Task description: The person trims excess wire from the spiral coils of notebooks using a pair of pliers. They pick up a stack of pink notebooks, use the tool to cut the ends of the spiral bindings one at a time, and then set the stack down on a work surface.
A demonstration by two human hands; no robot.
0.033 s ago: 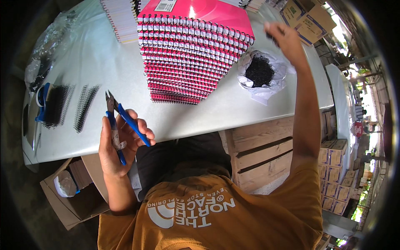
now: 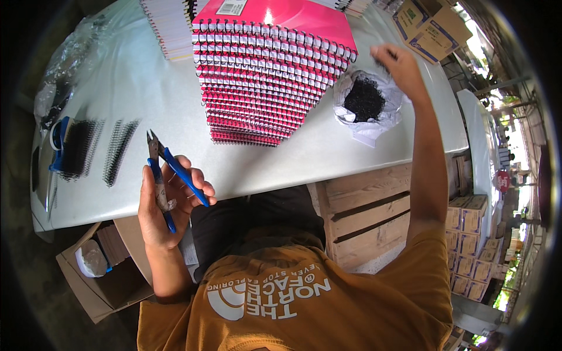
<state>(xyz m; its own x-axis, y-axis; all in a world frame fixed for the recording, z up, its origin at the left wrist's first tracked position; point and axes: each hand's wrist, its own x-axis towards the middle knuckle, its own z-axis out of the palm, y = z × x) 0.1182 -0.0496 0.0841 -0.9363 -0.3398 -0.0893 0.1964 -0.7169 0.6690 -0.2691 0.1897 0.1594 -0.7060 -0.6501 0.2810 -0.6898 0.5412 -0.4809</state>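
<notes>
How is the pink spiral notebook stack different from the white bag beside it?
The spiral notebook stack is bigger; the white bag is smaller. The spiral notebook stack is pink and neatly layered; the white bag is crumpled and open, showing tangled black bits. Both sit on the table.

A broad bare stretch of counter (image 2: 170,105) lies between the coils (image 2: 120,149) and the pink notebooks (image 2: 263,88); white notebooks (image 2: 167,29) close its far end. Bare counter also runs along the front edge, but the left hand (image 2: 170,202) and pliers (image 2: 186,177) block its left part. Only a narrow gap separates pink notebooks from bag (image 2: 393,111). The right forearm (image 2: 430,152) bars the bag's right side.
</notes>
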